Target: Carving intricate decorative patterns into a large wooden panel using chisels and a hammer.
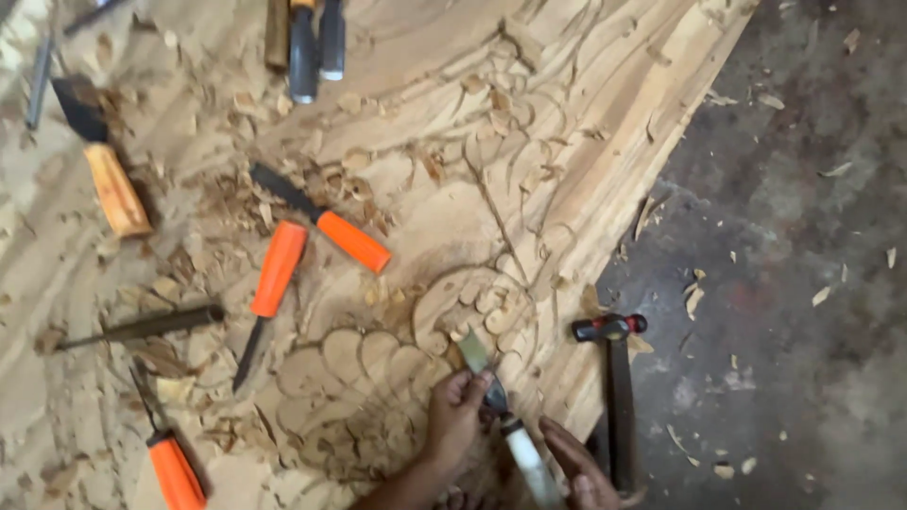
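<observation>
both hands [453, 416] grip one chisel [505, 425]

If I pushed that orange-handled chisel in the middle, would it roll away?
Probably only a little. The orange-handled chisel has a rounded handle, so it could roll, but wood shavings lie around it and would likely stop it. Its dark metal blade looks stiff and probably sharp.

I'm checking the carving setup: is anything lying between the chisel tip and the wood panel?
Nothing visible: the chisel, gripped by the left hand, has its blade tip on the carved wood panel, with only loose shavings around.
</observation>
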